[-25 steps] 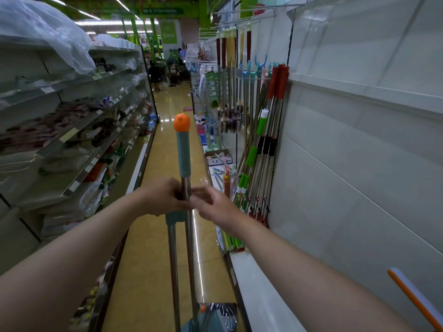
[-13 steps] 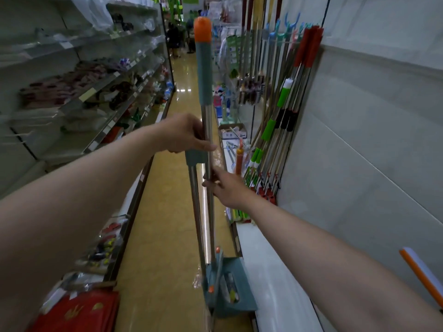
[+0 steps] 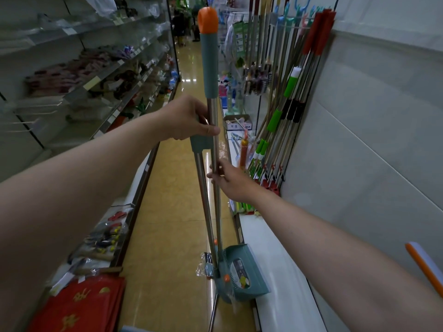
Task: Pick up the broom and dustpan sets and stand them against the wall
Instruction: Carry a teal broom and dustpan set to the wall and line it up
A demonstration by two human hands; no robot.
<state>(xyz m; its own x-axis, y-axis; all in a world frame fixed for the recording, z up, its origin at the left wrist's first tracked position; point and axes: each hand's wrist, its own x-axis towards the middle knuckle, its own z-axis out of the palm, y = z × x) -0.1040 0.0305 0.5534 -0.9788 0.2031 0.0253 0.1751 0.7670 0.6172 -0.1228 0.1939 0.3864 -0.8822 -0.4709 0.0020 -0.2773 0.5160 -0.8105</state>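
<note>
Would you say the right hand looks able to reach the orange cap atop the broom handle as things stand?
Probably yes, with a detour: the right hand holds the broom handle below the left hand, which grips it in between. The orange cap above has open air around it.

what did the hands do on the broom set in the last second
The right hand slid down the broom and dustpan set, from level with the left hand to well below it, and holds the pole there. The left hand kept its hold just under the teal sleeve. The set stayed upright, dustpan low beside the white ledge, not yet leaning on the wall.
</note>
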